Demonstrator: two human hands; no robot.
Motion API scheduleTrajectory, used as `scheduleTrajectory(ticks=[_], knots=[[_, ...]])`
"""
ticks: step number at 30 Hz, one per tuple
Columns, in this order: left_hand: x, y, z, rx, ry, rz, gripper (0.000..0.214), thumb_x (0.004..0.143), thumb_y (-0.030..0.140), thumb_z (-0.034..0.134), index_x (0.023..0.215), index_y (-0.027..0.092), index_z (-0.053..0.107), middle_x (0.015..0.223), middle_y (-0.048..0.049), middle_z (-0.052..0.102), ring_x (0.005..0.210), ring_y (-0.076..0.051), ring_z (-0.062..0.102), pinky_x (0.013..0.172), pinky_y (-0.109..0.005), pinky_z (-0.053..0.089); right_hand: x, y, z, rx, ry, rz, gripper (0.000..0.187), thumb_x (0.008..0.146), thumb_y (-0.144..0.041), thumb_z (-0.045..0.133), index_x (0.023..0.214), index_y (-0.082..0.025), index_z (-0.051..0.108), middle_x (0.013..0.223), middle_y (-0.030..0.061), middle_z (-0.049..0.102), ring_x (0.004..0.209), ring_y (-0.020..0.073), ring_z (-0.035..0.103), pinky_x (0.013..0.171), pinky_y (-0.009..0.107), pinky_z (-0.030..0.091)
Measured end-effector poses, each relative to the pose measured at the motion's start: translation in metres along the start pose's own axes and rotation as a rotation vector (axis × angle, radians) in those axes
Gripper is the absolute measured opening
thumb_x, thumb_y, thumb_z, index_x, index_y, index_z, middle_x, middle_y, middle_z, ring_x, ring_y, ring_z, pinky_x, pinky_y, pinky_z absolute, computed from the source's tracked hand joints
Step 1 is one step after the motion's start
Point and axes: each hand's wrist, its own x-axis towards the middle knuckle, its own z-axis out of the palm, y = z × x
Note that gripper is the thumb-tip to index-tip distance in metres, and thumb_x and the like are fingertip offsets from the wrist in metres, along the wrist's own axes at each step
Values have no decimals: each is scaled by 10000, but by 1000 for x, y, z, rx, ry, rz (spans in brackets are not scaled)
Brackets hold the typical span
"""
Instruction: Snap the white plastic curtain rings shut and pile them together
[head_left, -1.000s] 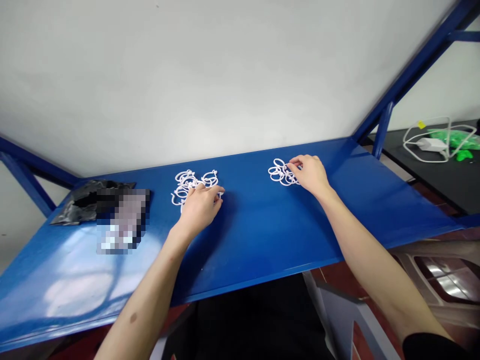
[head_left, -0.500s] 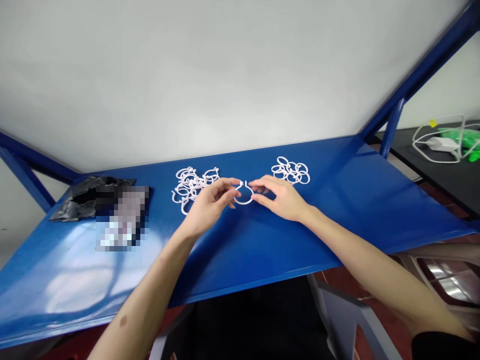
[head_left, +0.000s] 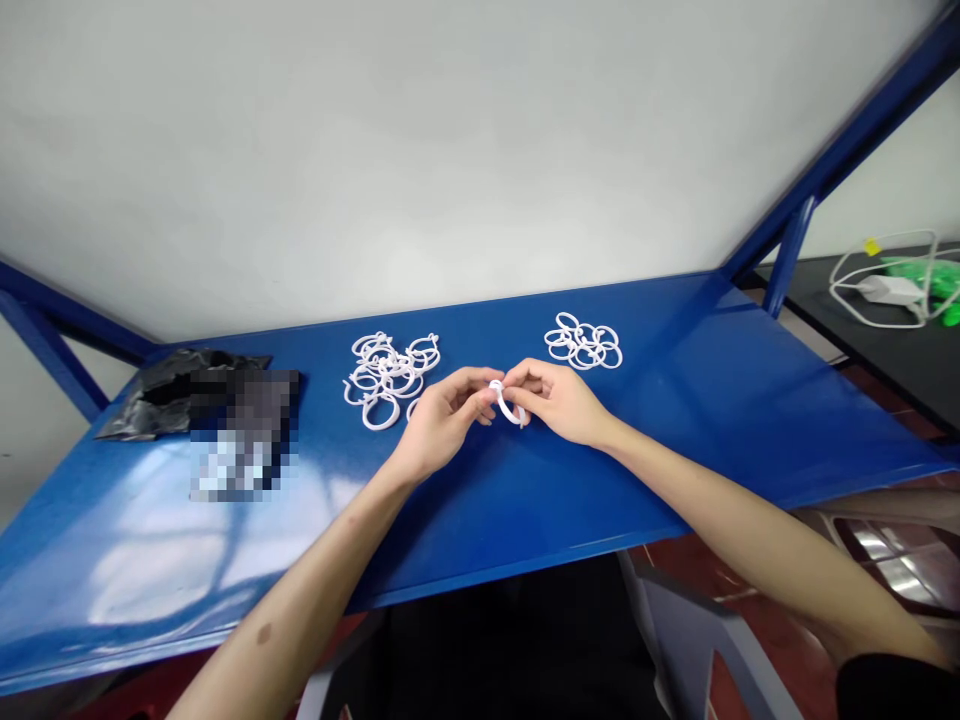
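Both hands meet over the middle of the blue shelf [head_left: 525, 480], pinching one white plastic ring [head_left: 507, 404] between their fingertips. My left hand [head_left: 442, 422] grips the ring's left end and my right hand [head_left: 559, 400] grips its right end. The ring is squeezed narrow between them and partly hidden by the fingers. A loose pile of white open rings [head_left: 388, 373] lies behind my left hand. A flatter group of white closed rings [head_left: 583, 343] lies behind my right hand.
A crumpled black plastic bag [head_left: 176, 395] with a blurred patch lies at the shelf's left. Blue frame posts [head_left: 787, 255] rise at the right. Beyond, a dark table [head_left: 862, 340] carries a white charger with cable [head_left: 881, 288] and green items [head_left: 937, 275]. A pale chair [head_left: 885, 550] stands lower right.
A second ago my hands rested on the two piles. They came together at the shelf's middle with an open ring, and now squeeze it narrower between the fingertips.
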Motion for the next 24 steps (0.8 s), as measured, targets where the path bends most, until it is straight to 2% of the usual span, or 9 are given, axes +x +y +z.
scheduleTrajectory(ticks=[2, 4, 6, 9, 12, 16, 21, 24], knots=[[2, -4, -1, 24, 14, -3, 345, 872, 494, 695, 1011, 179, 718, 856, -38, 731, 708, -140, 650, 698, -281, 549, 1, 1, 0, -4, 16, 0, 218, 914, -412, 688, 918, -195, 694, 790, 8, 711, 630, 132, 658, 597, 272, 550], [3, -8, -2, 76, 71, -2, 320, 862, 492, 710, 937, 181, 723, 811, -30, 716, 687, -134, 626, 675, -268, 525, 1, 1, -2, -75, 75, -45, 266, 952, -442, 634, 902, -193, 715, 862, 31, 725, 690, 136, 676, 649, 280, 561], [3, -10, -2, 142, 138, -3, 326, 858, 507, 712, 901, 184, 715, 771, -22, 697, 659, -130, 600, 637, -259, 501, 1, -1, -4, -139, 110, -96, 302, 991, -464, 573, 980, -200, 720, 913, 43, 741, 745, 145, 695, 694, 290, 572], [2, -9, -1, 194, 193, -14, 348, 851, 533, 708, 867, 185, 702, 740, -16, 681, 631, -127, 580, 602, -251, 478, -2, -3, -5, -241, 104, -194, 265, 939, -426, 676, 1095, -212, 694, 885, 28, 754, 759, 156, 706, 710, 290, 576], [1, -6, 0, 170, 187, -17, 344, 842, 526, 711, 885, 185, 717, 749, -18, 694, 631, -131, 587, 599, -254, 479, -4, -3, -4, -322, 119, -261, 175, 940, -346, 682, 1060, -219, 702, 854, 13, 757, 708, 145, 701, 689, 281, 572], [1, -4, 0, 131, 189, 3, 308, 816, 482, 739, 914, 191, 763, 867, -49, 755, 689, -151, 624, 633, -276, 504, -4, 1, -3, -323, 133, -249, 156, 959, -361, 664, 1014, -228, 724, 858, 12, 765, 645, 140, 695, 647, 284, 573], [-2, -5, 4, 106, 251, 14, 229, 795, 422, 753, 815, 194, 765, 787, -41, 755, 669, -159, 630, 646, -288, 503, -5, 0, -1, -259, 65, -224, 160, 971, -361, 655, 965, -222, 734, 852, 15, 767, 651, 143, 710, 635, 271, 582], [-6, -7, 9, 146, 285, 62, 193, 817, 390, 729, 801, 200, 759, 804, -42, 757, 703, -170, 650, 671, -296, 509, -8, 0, 0, -297, 34, -252, 164, 993, -341, 624, 959, -225, 735, 868, 17, 770, 681, 142, 715, 662, 267, 583]])
